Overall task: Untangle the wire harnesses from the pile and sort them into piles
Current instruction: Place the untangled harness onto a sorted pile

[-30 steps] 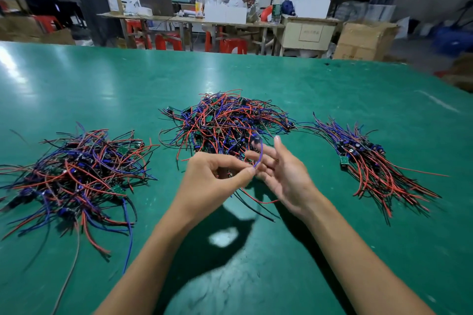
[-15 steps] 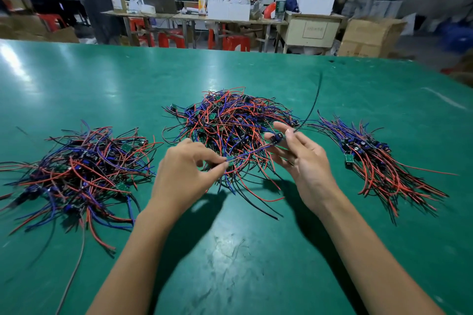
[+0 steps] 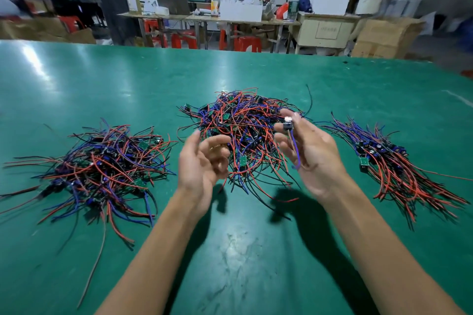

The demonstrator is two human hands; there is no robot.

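Three heaps of red, blue and black wire harnesses lie on the green table. The tangled middle pile sits just beyond my hands. A looser pile spreads at the left. At the right lies a pile whose wires run roughly parallel. My right hand is raised in front of the middle pile and pinches one harness by its small dark component; its blue wire hangs down across the palm and a black wire sticks up behind. My left hand hovers beside it, blurred, fingers curled and apart, holding nothing.
Behind the table's far edge stand work tables, red stools, cardboard boxes and several people. Bare green surface lies between me and the piles.
My left hand has let go of the wire and opened. My right hand has lifted the single harness up and away from the middle pile, turning its palm toward me.
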